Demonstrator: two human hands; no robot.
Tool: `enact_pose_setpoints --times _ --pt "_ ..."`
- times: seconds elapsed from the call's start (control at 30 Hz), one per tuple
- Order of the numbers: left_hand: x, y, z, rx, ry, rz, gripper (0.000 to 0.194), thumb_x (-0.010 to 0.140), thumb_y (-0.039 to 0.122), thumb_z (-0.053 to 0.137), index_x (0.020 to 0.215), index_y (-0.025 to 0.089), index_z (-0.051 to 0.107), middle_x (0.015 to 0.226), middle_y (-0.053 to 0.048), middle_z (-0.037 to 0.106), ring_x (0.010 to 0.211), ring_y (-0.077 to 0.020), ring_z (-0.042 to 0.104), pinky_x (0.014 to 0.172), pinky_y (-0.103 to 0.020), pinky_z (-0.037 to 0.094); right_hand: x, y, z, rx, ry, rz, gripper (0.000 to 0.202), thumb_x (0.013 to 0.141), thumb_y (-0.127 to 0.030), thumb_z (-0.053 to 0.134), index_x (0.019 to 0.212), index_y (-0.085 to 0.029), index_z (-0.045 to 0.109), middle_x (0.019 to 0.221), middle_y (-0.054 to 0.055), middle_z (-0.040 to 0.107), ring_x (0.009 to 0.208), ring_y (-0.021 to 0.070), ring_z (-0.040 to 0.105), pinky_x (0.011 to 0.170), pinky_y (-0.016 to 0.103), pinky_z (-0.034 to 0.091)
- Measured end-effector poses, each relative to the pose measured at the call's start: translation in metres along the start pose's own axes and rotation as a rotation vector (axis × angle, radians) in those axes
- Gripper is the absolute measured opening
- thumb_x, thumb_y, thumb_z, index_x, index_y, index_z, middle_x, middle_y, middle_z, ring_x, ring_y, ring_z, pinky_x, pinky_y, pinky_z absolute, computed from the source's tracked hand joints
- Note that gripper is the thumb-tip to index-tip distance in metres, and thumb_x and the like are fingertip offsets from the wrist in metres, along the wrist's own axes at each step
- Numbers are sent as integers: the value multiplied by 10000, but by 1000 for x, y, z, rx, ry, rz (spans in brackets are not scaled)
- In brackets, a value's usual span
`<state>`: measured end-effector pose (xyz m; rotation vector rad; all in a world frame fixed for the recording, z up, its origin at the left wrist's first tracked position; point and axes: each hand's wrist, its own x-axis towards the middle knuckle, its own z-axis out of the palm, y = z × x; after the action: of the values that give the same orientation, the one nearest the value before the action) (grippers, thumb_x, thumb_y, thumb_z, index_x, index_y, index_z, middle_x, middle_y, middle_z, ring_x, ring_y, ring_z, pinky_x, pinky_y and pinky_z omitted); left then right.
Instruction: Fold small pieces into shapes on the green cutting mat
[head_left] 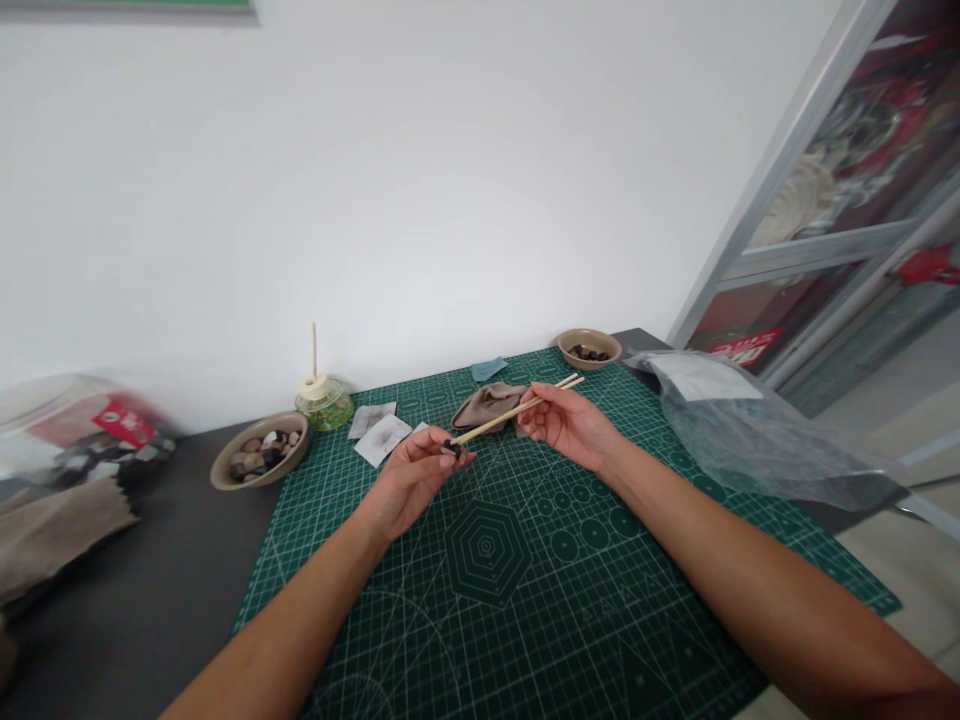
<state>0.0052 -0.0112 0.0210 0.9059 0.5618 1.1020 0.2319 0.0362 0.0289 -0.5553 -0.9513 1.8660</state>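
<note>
My left hand point(422, 472) pinches a small dark stone point(451, 449) between thumb and fingers, above the green cutting mat point(570, 610). My right hand point(568, 424) is closed around a pair of light wooden chopsticks point(491, 424). Their tips reach left and down to the dark stone, and appear to touch it. The other ends stick out beyond my right hand. Behind the hands, a crumpled brown cloth point(487, 403) lies on the mat, partly hidden by the chopsticks and my right fingers.
A bowl of mixed stones point(219, 478) stands at left; a second bowl with dark stones point(616, 350) is at back right. Near them are a glass jar with a stick point(324, 408), white paper pieces point(381, 438), a blue piece point(489, 369) and a clear plastic bag point(720, 440).
</note>
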Motion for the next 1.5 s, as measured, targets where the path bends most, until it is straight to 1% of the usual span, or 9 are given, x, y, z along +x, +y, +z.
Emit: enact_pose_setpoints --times 0.33,0.47,0.6,0.77,0.9,1.03,1.2,1.33,1.5 --pt "0 0 0 20 -11 2 178 624 164 789 750 143 665 729 -12 656 754 -145 604 960 -379 423 -1 1 3 -3 -5 14 207 840 -263 597 735 -107 684 634 60 706 528 114 650 480 158 538" --pt "0 0 0 21 -18 10 172 624 165 792 731 146 659 727 -7 645 749 -141 596 963 -390 426 0 2 2 18 21 14 203 847 -253 591 736 -109 682 633 60 707 535 114 653 492 158 541" --pt "0 0 0 22 -21 10 165 633 165 789 737 153 663 723 -2 644 750 -143 593 972 -406 421 1 2 1 19 6 15 203 847 -252 591 746 -102 684 642 67 709 542 120 657 491 164 542" --pt "0 1 0 11 -15 11 174 627 168 796 740 150 664 738 -4 645 759 -141 594 975 -401 418 0 0 0 33 29 7 208 849 -239 576 730 -109 686 626 59 707 522 113 650 475 155 535" --pt "0 1 -1 8 -11 11 171 631 159 786 752 148 666 721 -4 650 758 -144 605 959 -378 423 0 0 -1 17 -2 6 208 840 -249 583 735 -101 686 625 62 705 525 117 651 472 157 535" --pt "0 0 -1 3 -9 7 168 630 160 784 747 144 665 733 -8 660 759 -148 612 966 -383 416 0 0 -1 19 21 4 203 839 -238 582 728 -104 685 615 59 703 510 113 645 455 151 526" --pt "0 1 -1 8 -13 5 183 626 155 786 761 140 664 731 -9 662 760 -146 612 961 -374 420 0 1 0 12 -14 2 215 836 -245 584 726 -90 687 612 66 702 505 114 644 460 154 528" --pt "0 0 -2 -2 -5 12 185 621 157 788 758 137 665 728 -7 662 747 -138 608 956 -374 428 1 0 -1 28 12 2 199 826 -237 594 724 -93 685 614 64 705 499 113 644 453 153 525" --pt "0 -1 -3 9 -14 12 180 625 155 786 755 138 663 727 -8 661 764 -148 612 948 -376 432 0 1 0 2 -21 -5 209 831 -255 595 728 -96 685 616 60 703 501 112 640 463 157 527"
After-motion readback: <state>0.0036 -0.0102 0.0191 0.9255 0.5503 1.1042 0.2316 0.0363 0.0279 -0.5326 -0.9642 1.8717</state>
